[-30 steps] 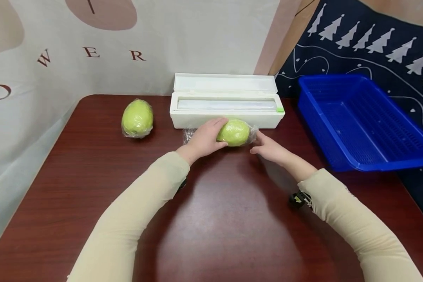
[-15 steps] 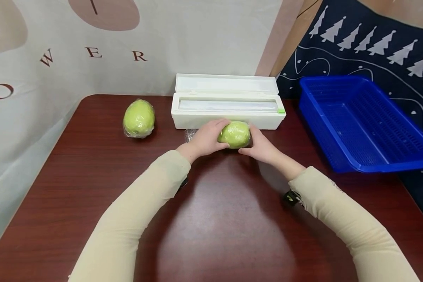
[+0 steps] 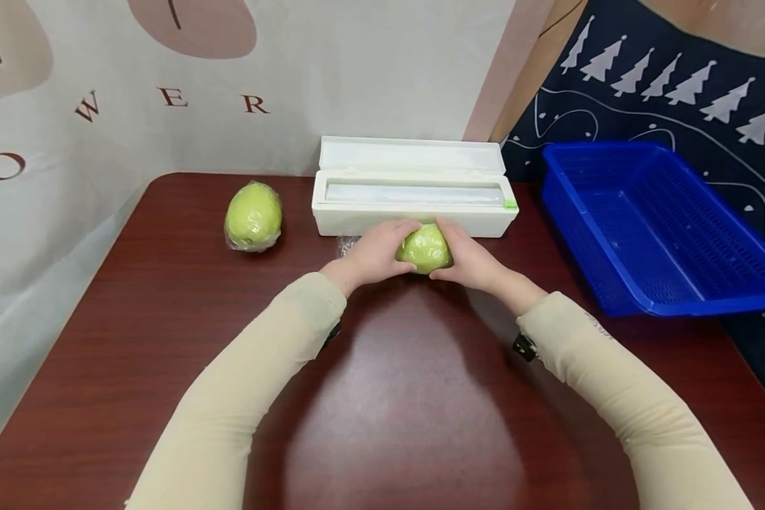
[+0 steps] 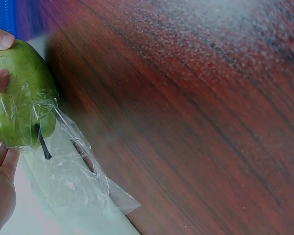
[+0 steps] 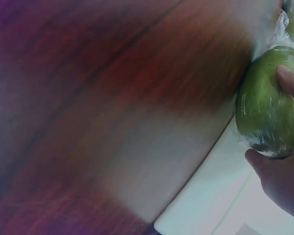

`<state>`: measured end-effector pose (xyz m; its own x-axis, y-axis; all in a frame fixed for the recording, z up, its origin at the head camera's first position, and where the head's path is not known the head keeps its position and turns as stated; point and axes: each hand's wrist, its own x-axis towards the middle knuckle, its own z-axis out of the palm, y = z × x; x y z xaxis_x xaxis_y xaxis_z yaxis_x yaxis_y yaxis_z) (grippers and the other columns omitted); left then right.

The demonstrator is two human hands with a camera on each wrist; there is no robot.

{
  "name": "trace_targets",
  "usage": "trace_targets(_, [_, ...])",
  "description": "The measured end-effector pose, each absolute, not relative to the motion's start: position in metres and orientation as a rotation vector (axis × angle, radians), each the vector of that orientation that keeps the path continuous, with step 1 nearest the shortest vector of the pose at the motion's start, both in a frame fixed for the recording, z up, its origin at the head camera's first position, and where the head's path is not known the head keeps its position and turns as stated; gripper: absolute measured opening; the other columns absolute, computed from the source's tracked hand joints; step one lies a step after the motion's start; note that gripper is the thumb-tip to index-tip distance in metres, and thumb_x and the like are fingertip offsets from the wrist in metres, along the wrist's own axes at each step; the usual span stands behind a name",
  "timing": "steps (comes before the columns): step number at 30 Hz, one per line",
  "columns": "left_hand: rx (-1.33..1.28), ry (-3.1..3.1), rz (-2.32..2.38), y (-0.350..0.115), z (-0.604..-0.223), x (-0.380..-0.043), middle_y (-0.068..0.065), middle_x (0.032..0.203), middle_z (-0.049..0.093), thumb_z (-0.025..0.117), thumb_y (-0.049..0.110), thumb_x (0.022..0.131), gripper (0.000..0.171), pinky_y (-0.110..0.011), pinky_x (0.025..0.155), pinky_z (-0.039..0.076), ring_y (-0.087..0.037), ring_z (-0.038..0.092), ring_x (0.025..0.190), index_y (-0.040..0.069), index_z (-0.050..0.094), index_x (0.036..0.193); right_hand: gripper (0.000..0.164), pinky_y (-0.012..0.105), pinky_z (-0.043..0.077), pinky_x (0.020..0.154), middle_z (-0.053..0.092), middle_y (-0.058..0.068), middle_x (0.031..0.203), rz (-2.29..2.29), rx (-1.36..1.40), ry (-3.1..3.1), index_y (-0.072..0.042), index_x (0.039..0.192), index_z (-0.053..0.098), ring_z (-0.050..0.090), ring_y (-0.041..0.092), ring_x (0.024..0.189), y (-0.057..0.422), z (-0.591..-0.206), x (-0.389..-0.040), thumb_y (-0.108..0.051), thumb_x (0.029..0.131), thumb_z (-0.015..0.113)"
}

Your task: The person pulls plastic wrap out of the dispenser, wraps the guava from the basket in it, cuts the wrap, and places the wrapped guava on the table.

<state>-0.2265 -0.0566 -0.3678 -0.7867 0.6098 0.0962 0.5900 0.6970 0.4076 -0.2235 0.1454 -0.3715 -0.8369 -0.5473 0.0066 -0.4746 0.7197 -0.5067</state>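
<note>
A green pear (image 3: 425, 249) in clear plastic wrap lies just in front of the white wrap box (image 3: 414, 219). My left hand (image 3: 376, 251) grips its left side, and my right hand (image 3: 470, 258) grips its right side, thumbs toward me. In the left wrist view, loose plastic wrap (image 4: 71, 183) trails from the dark-stemmed end of the pear (image 4: 27, 85). Wrap lies tight over the other end of the pear (image 5: 267, 105) in the right wrist view. The hands hide much of the fruit's far side and underside.
The box's lid (image 3: 414, 154) stands raised, with a film roll (image 3: 414, 193) inside and a green slider (image 3: 509, 203) at its right. Another wrapped pear (image 3: 253, 216) sits at the back left. A blue basket (image 3: 586, 241) stands at the right.
My right hand has moved left from the loose wrap at the pear's right end onto the fruit itself, covering that end. My left hand has kept its hold.
</note>
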Motion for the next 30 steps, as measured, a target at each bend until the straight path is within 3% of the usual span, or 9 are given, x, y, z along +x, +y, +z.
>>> trace_targets(10, [0.989,2.84,0.679,-0.0572,-0.3685,-0.2239,-0.014,0.14,0.048,0.071,0.023,0.082,0.069,-0.037,0.11,0.033,-0.027,0.046,0.128,0.003,0.039,0.14,0.098,0.047,0.026,0.113,0.02,0.026,0.151,-0.682,-0.91,2.752,0.006,0.147,0.007,0.027,0.036,0.138,0.1431,-0.3668,-0.2234,-0.018,0.079,0.074])
trace_targets(17, [0.98,2.865,0.731,-0.0571,-0.3703,-0.2217,-0.014,0.135,0.052,0.074,0.022,0.079,0.068,-0.037,0.108,0.036,-0.027,0.049,0.125,0.003,0.044,0.136,0.083,0.047,0.03,0.11,0.025,0.023,0.151,-0.994,-0.705,2.67,0.006,0.147,0.015,0.033,0.033,0.134,0.1421,-0.3656,-0.221,-0.025,0.088,0.065])
trace_targets(24, [0.917,2.832,0.761,-0.0571,-0.3709,-0.2231,-0.013,0.14,0.048,0.074,0.024,0.079,0.072,-0.037,0.111,0.033,-0.026,0.045,0.129,0.004,0.041,0.14,0.103,0.049,0.025,0.113,0.004,0.02,0.156,-0.728,-0.921,2.738,-0.001,0.15,0.005,0.015,0.036,0.142,0.1447,-0.3705,-0.2156,-0.033,0.079,0.074])
trace_targets(30, [0.915,2.82,0.779,-0.0572,-0.3699,-0.2233,-0.013,0.14,0.048,0.074,0.024,0.08,0.073,-0.036,0.111,0.033,-0.027,0.046,0.129,0.003,0.039,0.141,0.098,0.048,0.025,0.113,0.012,0.024,0.154,-0.58,-1.025,2.775,0.004,0.147,0.014,0.019,0.038,0.141,0.1454,-0.3665,-0.2157,-0.029,0.078,0.075])
